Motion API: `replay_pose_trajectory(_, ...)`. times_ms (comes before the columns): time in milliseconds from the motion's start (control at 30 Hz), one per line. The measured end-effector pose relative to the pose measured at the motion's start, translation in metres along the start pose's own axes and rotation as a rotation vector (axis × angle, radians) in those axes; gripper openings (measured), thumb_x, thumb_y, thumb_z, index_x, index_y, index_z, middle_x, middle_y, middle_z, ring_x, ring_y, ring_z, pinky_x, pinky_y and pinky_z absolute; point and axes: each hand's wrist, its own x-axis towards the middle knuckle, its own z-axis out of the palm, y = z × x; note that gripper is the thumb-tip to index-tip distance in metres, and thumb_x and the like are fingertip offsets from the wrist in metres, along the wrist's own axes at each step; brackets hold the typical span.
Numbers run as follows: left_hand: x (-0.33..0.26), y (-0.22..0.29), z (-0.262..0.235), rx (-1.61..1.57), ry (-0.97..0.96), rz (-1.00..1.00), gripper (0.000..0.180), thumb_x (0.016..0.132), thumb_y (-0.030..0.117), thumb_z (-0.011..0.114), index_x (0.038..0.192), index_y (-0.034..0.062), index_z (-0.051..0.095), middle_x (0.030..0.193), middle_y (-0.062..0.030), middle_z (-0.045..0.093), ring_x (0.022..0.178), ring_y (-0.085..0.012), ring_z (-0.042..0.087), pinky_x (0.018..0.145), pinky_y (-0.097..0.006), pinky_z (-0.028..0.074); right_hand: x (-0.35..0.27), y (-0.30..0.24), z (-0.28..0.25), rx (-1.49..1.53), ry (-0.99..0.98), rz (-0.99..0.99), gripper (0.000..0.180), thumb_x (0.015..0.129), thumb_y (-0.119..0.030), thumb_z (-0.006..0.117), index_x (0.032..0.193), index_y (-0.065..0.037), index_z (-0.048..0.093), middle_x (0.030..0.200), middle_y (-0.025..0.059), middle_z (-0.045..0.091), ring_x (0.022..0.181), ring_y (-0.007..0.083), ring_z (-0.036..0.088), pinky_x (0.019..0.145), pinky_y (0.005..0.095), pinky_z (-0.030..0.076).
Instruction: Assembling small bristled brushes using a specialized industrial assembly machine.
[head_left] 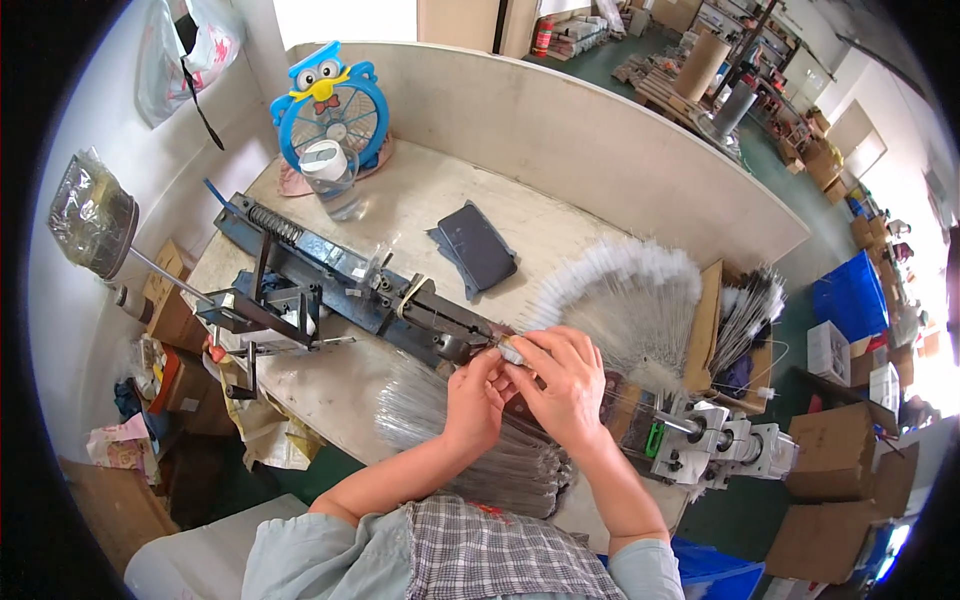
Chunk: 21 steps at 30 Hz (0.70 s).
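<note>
My left hand (474,402) and my right hand (562,386) meet at the right end of a long dark metal bench fixture (345,280). A small silver-white piece (511,351) shows at my right fingertips, too small to name. The left thumb and fingers are pinched together close beside it; what they hold is hidden. Below my forearms lies a thick bundle of thin, clear-grey strands (510,455). To the right of my hands, a second bundle of thin wire-like strands (630,310) fans out with white, fluffy-looking ends.
A black phone (475,250) lies on a dark cloth beyond the fixture. Farther back stand a lidded clear jar (328,170) and a blue cartoon fan (333,118). A crank mechanism (265,310) sits at left, a silver clamp machine (725,442) at right. A low partition (560,110) borders the table.
</note>
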Motion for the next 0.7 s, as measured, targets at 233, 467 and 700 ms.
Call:
replay_pose_trajectory(233, -0.001, -0.001, -0.005, 0.059, -0.071, 0.030, 0.016, 0.091, 0.014, 0.050, 0.101, 0.0024, 0.055, 0.101, -0.0077, 0.062, 0.092, -0.0164, 0.062, 0.082, -0.031, 0.048, -0.006, -0.002, -0.001, -0.050, 0.058, 0.002, 0.027, 0.064, -0.012, 0.074, 0.091, -0.011, 0.070, 0.095, 0.0007, 0.063, 0.093, 0.0216, 0.057, 0.077, 0.0352, 0.044)
replay_pose_trajectory(467, -0.003, -0.002, -0.003, 0.105, -0.027, 0.050, 0.013, 0.089, 0.008, 0.054, 0.101, 0.0023, 0.055, 0.101, -0.0071, 0.062, 0.091, -0.0150, 0.062, 0.081, -0.029, 0.049, -0.010, 0.002, -0.003, -0.051, 0.028, 0.005, 0.027, 0.063, -0.012, 0.074, 0.090, -0.014, 0.070, 0.095, 0.0004, 0.063, 0.093, 0.0213, 0.057, 0.077, 0.0349, 0.044)
replay_pose_trajectory(700, -0.005, 0.001, 0.007, 0.102, -0.018, 0.054, 0.009, 0.089, 0.007, 0.056, 0.096, 0.0034, 0.058, 0.091, -0.0032, 0.062, 0.081, -0.0095, 0.060, 0.075, -0.026, 0.048, -0.013, 0.005, 0.000, -0.036, 0.040, 0.015, 0.026, 0.065, -0.013, 0.074, 0.091, -0.013, 0.070, 0.096, -0.0011, 0.063, 0.094, 0.0191, 0.057, 0.075, 0.0346, 0.043)
